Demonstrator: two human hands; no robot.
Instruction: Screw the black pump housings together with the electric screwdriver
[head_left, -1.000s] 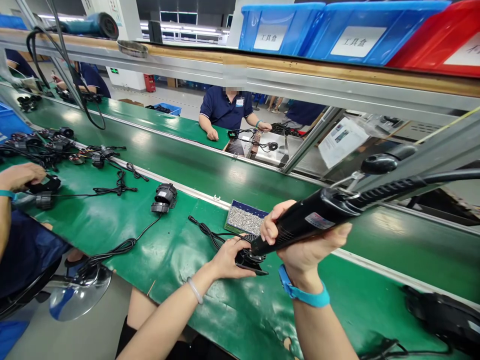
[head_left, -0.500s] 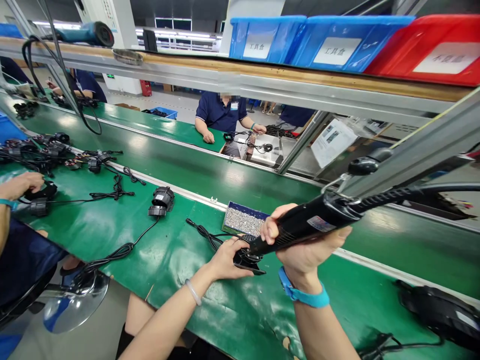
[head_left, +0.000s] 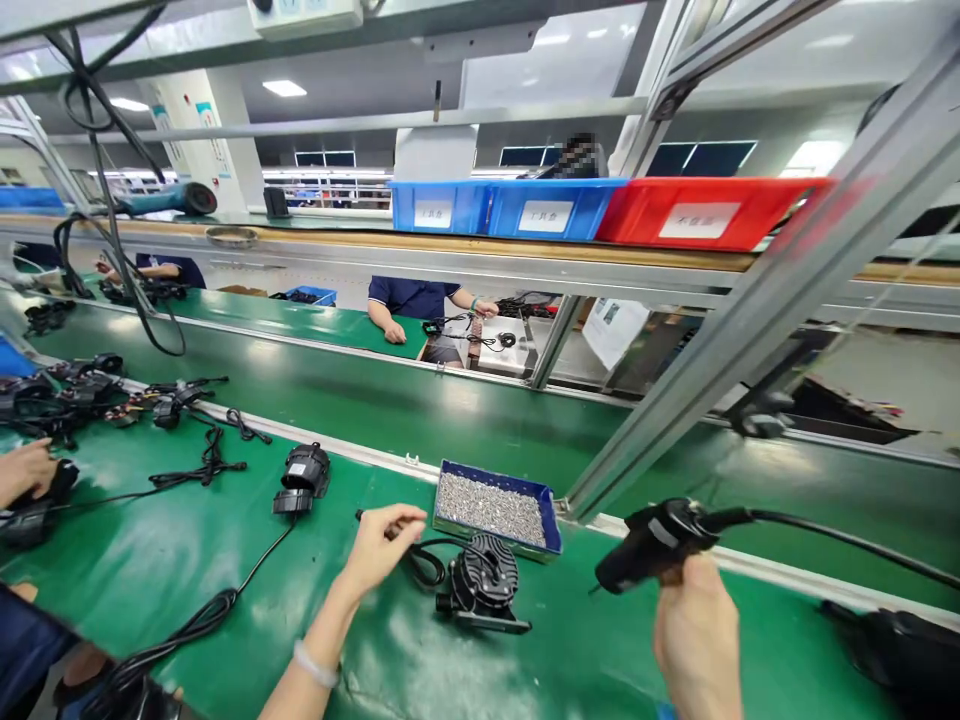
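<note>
My left hand (head_left: 386, 548) is over a black cable (head_left: 429, 568), its fingers curled in around it; a dark piece of cable shows between thumb and fingers. Beside that hand, a round black ribbed motor-like unit (head_left: 484, 580) with a flat plate sits on the green mat. My right hand (head_left: 694, 610) grips a black electric screwdriver (head_left: 652, 545), held above the mat to the right of the unit. The screwdriver's bit points down and left, apart from the unit. A blue tray (head_left: 553, 520) full of small silver screws stands just behind the unit.
Another black unit (head_left: 304, 475) with a coiled cable lies left. A co-worker's hand (head_left: 30, 470) handles black parts at the far left. A slanted metal post (head_left: 675, 370) rises behind the screwdriver. Blue and red bins (head_left: 712, 215) line the shelf. A black object (head_left: 900, 650) lies at right.
The screwdriver has come off the unit and moved right in my right hand. My left hand has let go of the unit and moved left to the cable. The view has tilted up.
</note>
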